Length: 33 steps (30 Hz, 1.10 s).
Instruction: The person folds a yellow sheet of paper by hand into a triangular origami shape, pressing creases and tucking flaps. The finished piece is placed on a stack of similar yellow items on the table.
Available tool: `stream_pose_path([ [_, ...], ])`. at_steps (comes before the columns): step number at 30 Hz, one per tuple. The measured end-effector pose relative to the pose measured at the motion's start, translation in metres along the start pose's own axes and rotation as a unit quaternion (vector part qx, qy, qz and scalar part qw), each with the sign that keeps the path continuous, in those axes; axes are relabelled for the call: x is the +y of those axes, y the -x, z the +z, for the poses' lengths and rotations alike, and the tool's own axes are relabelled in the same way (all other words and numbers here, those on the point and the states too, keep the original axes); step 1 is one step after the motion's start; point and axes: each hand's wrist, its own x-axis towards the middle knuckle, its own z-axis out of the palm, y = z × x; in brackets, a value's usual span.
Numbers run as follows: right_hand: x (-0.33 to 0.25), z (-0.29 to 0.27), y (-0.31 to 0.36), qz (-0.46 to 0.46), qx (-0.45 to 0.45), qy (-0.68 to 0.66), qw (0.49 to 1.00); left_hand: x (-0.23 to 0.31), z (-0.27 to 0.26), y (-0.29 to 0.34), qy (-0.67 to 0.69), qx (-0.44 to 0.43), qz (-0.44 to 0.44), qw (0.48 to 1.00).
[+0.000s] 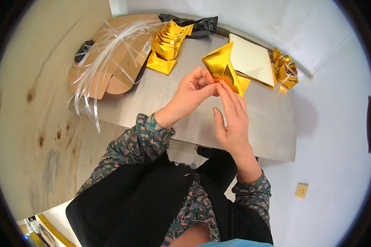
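Grey metal table [272, 127]; left hand [188, 94] pinching folded gold sheet [219, 61], right hand [235, 123] touching it, thumb apart.

The gold paper [217, 62] is very shiny and folded, with creases and sharp points. It is held up just left of the pile of pale sheets [252, 57]. One tip points up, and one corner sticks out away from the pile. The left hand [191, 92] pinches its low part. The right hand's [235, 119] fingertips touch it too.
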Motion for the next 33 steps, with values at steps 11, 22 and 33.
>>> stream_pose_path([
  [11, 0.084, -0.019, -0.018, 0.33, 0.062, -0.314, 0.888, -0.02, -0.028, -0.057, -0.08, -0.018, -0.097, 0.992],
  [22, 0.128, 0.031, -0.003, 0.382, -0.087, -0.442, 0.807, -0.043, -0.034, -0.046, -0.174, -0.002, -0.102, 0.979],
  [33, 0.138, 0.034, 0.004, 0.399, -0.094, -0.449, 0.794, -0.058, -0.033, -0.033, -0.16, -0.074, -0.219, 0.96],
])
